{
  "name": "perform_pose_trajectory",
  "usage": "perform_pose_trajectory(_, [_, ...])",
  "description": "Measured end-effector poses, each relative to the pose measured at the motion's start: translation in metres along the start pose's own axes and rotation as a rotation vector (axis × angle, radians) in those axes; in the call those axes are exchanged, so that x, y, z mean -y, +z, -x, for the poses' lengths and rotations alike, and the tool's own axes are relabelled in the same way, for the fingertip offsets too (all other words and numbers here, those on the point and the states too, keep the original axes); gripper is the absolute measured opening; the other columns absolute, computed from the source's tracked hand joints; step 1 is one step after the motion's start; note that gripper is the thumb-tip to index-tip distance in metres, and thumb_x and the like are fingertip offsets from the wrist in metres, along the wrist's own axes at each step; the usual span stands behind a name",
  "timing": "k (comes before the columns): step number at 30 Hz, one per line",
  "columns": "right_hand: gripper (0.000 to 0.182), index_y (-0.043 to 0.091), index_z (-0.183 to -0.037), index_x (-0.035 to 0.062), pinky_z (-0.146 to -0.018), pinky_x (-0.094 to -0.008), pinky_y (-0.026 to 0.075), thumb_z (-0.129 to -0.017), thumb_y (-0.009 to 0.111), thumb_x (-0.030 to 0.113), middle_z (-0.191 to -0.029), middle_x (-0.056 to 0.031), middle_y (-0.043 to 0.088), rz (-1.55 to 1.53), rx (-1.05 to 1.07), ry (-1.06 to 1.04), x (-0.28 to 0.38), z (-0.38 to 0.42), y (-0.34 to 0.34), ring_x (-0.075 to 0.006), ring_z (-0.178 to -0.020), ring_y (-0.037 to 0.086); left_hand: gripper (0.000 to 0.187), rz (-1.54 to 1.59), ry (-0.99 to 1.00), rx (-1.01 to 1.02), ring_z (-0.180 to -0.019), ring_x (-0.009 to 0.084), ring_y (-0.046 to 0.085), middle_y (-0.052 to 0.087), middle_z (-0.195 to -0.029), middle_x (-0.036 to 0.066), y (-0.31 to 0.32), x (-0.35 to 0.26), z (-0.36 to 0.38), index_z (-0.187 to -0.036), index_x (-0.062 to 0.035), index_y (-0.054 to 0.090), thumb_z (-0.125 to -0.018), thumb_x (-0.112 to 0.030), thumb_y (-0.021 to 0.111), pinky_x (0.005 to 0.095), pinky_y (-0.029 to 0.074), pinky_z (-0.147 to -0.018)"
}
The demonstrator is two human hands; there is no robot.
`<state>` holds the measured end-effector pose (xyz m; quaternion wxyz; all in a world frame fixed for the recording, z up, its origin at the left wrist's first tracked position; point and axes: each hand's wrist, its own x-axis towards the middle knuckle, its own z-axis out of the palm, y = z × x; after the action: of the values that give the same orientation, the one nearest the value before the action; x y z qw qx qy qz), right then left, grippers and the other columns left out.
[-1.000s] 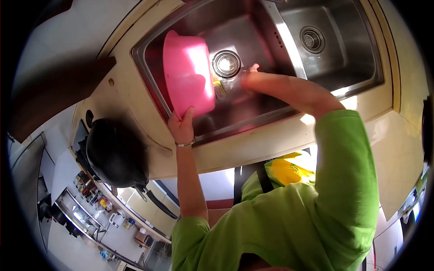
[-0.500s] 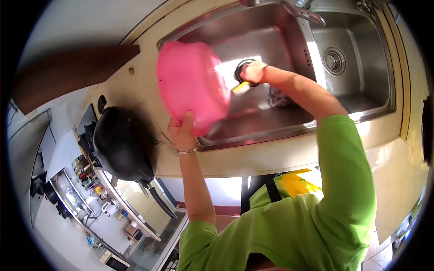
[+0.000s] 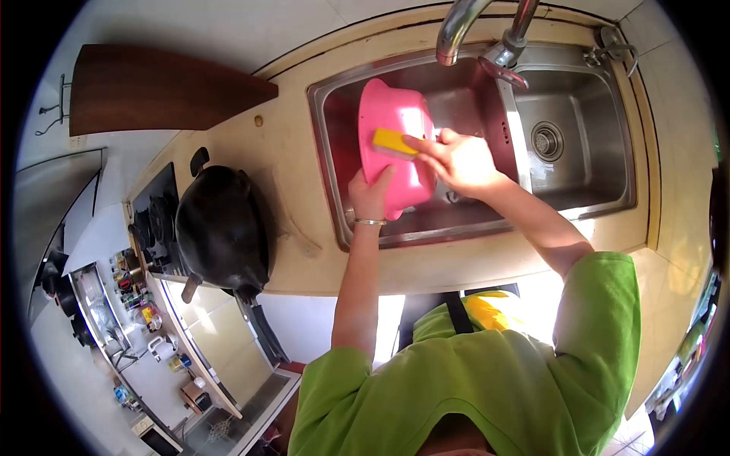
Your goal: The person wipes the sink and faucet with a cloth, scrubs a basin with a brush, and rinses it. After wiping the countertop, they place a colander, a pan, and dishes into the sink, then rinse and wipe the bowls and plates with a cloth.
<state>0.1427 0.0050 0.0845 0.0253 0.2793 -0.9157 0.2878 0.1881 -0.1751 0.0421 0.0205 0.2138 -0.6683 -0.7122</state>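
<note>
A pink plastic basin (image 3: 399,114) is tilted on its side over the large left bowl of the steel sink (image 3: 471,99). My left hand (image 3: 370,196) grips its lower rim, with a bracelet at the wrist. My right hand (image 3: 460,161) holds a yellow sponge (image 3: 394,141) by one end and lays it against the outside of the basin. Part of the sponge's near end is covered by my fingers. Basin and hands hide most of the large sink bowl's floor.
The faucet (image 3: 456,34) arches over the sink's back edge. To the right is a smaller sink bowl (image 3: 570,129) with a drain. A black wok (image 3: 220,228) stands left on the counter (image 3: 296,228), below a dark brown wooden board (image 3: 167,90).
My right hand has risen from the sink's drain area with the sponge, which now meets the basin's outside. The basin sits further right in view, and the camera view has shifted.
</note>
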Motion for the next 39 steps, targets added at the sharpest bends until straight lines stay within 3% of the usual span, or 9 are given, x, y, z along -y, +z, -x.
perform_pose_trajectory(4, [0.03, 0.052, -0.108, 0.0262, -0.049, -0.0362, 0.043, -0.08, 0.045, 0.032, -0.061, -0.0126, 0.051, 0.098, -0.137, 0.147, -0.058, -0.056, 0.036, -0.0268, -0.055, 0.053, 0.02, -0.088, -0.024, -0.026, -0.068, 0.0092, 0.053, 0.058, -0.078, 0.004, 0.0, 0.015, 0.005, -0.087, 0.0024, 0.057, -0.072, -0.01, 0.061, 0.022, 0.043, -0.06])
perform_pose_trajectory(6, [0.032, 0.051, -0.108, 0.025, -0.06, -0.0381, 0.046, -0.081, 0.037, 0.035, -0.079, -0.0102, 0.059, 0.073, 0.213, 0.351, -0.079, -0.079, 0.035, -0.0282, -0.071, 0.057, 0.021, -0.087, 0.008, -0.005, -0.068, 0.0091, 0.052, 0.058, -0.079, 0.004, -0.006, 0.025, 0.011, -0.087, 0.003, 0.057, -0.072, -0.01, 0.061, 0.0222, 0.043, -0.061])
perform_pose_trajectory(14, [0.03, 0.057, -0.1, 0.0225, -0.059, -0.0368, 0.047, -0.076, 0.045, 0.034, -0.076, -0.0091, 0.059, 0.036, 0.208, -0.05, -0.01, -0.058, -0.002, -0.0272, -0.067, 0.057, 0.019, -0.001, -0.014, -0.085, -0.068, 0.01, 0.051, 0.057, -0.078, 0.003, -0.009, 0.033, -0.002, -0.086, 0.0021, 0.057, -0.073, -0.011, 0.06, 0.0232, 0.042, -0.062])
perform_pose_trajectory(16, [0.031, 0.055, -0.103, 0.0242, -0.063, -0.0371, 0.046, -0.076, 0.043, 0.034, -0.082, -0.0076, 0.06, 0.046, 0.314, 0.199, -0.043, -0.083, 0.01, -0.0281, -0.072, 0.057, 0.022, 0.07, -0.027, -0.07, -0.073, 0.0126, 0.053, 0.057, -0.084, 0.005, -0.018, 0.042, -0.001, -0.092, 0.0025, 0.055, -0.075, -0.011, 0.058, 0.0251, 0.043, -0.065])
perform_pose_trajectory(21, [0.032, 0.053, -0.106, 0.0257, -0.078, -0.036, 0.042, -0.08, 0.04, 0.038, -0.095, -0.0105, 0.057, -0.144, 0.213, 0.592, -0.123, -0.047, 0.098, -0.0284, -0.089, 0.053, 0.031, 0.387, -0.085, -0.138, -0.083, 0.0198, 0.054, 0.054, -0.096, 0.01, -0.027, 0.049, -0.007, -0.103, 0.0033, 0.048, -0.078, -0.013, 0.055, 0.0309, 0.045, -0.073])
perform_pose_trajectory(24, [0.03, 0.053, -0.106, 0.0251, -0.079, -0.0369, 0.042, -0.081, 0.041, 0.036, -0.095, -0.0125, 0.056, -0.202, 0.176, 0.843, -0.096, -0.004, 0.094, -0.029, -0.09, 0.053, 0.034, 0.602, -0.119, -0.227, -0.082, 0.0199, 0.054, 0.054, -0.095, 0.011, -0.023, 0.047, -0.003, -0.101, 0.0048, 0.048, -0.077, -0.018, 0.057, 0.0312, 0.045, -0.072])
perform_pose_trajectory(30, [0.032, 0.052, -0.107, 0.0243, -0.074, -0.0385, 0.043, -0.079, 0.042, 0.038, -0.091, -0.0128, 0.057, -0.088, 0.198, 0.78, -0.071, -0.005, 0.065, -0.0297, -0.085, 0.055, 0.036, 0.614, -0.169, -0.267, -0.082, 0.0198, 0.054, 0.054, -0.094, 0.011, -0.006, 0.05, 0.0, -0.101, 0.0035, 0.049, -0.077, -0.021, 0.058, 0.0306, 0.046, -0.072])
perform_pose_trajectory(34, [0.032, 0.05, -0.107, 0.0216, -0.071, -0.0408, 0.043, -0.08, 0.037, 0.032, -0.088, -0.0147, 0.057, -0.085, 0.242, 0.537, -0.033, -0.06, 0.072, -0.0304, -0.081, 0.055, 0.039, 0.529, -0.121, -0.331, -0.083, 0.0207, 0.054, 0.053, -0.095, 0.011, -0.005, 0.058, 0.001, -0.102, 0.0044, 0.048, -0.076, -0.024, 0.058, 0.0317, 0.046, -0.072])
perform_pose_trajectory(39, [0.033, 0.049, -0.111, 0.0254, -0.066, -0.0384, 0.044, -0.08, 0.043, 0.036, -0.075, -0.0135, 0.056, -0.096, 0.21, 0.272, -0.006, 0.011, 0.039, -0.029, -0.072, 0.056, 0.039, 0.548, -0.178, -0.38, -0.082, 0.0204, 0.054, 0.054, -0.094, 0.011, 0.003, 0.043, -0.007, -0.101, 0.0049, 0.048, -0.076, -0.024, 0.058, 0.0308, 0.045, -0.071])
